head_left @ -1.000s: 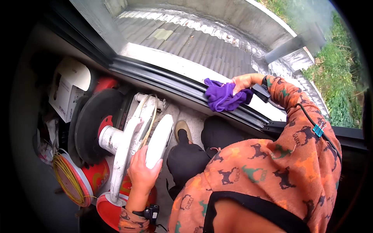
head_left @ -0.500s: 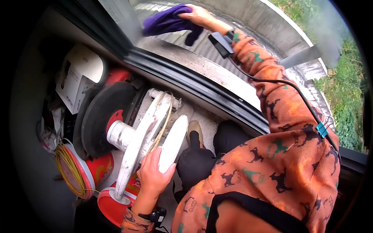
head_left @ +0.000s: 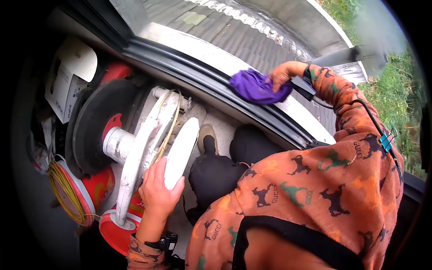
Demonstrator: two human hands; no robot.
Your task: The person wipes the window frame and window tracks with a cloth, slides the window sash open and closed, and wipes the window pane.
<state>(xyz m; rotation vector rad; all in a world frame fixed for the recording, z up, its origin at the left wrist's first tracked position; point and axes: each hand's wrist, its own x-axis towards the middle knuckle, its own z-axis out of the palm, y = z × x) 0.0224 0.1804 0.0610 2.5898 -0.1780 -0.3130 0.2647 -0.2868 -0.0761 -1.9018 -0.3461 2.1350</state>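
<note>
My right hand (head_left: 282, 77) is closed on a bunched purple cloth (head_left: 258, 90), which lies against the window sill (head_left: 189, 49) beside the dark window track (head_left: 180, 67). The arm reaches over the sill. My left hand (head_left: 157, 191) grips the near end of a long, white, rounded piece (head_left: 183, 150), thumb on one side and fingers on the other. Close beside it stands a white-painted frame (head_left: 137, 166) with a yellowish cord (head_left: 167, 135) running along it. What the fingertips of my left hand touch is partly hidden.
A large black disc (head_left: 99, 126), a white carton (head_left: 69, 85), red buckets (head_left: 118, 231) and a coil of yellow wire (head_left: 65, 193) crowd the left side. A black cable (head_left: 369, 118) runs along my right sleeve. Beyond the window lies a corrugated roof (head_left: 216, 33).
My right hand has brought the purple cloth from outside the window back and rightward onto the sill. My left hand keeps its hold on the white piece as the view shifts slightly.
</note>
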